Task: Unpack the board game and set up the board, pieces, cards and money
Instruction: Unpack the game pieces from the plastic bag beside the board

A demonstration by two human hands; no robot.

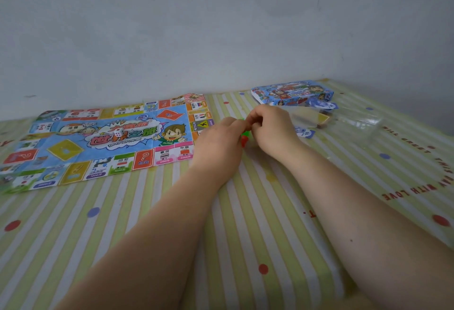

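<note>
The paper game board lies unfolded on the striped cloth at the left, with a white die on its middle. Just right of the board, my left hand and my right hand meet, fingers curled around small plastic pieces; a red piece and a green piece show between them. The rest of what they hold is hidden. The blue game box lies at the back right, with blue paper money beside it and one note near my right wrist.
A clear plastic bag and a yellowish card stack lie right of my hands. The grey wall stands close behind the board and box. Striped cloth with dots and red lettering covers the surface in front.
</note>
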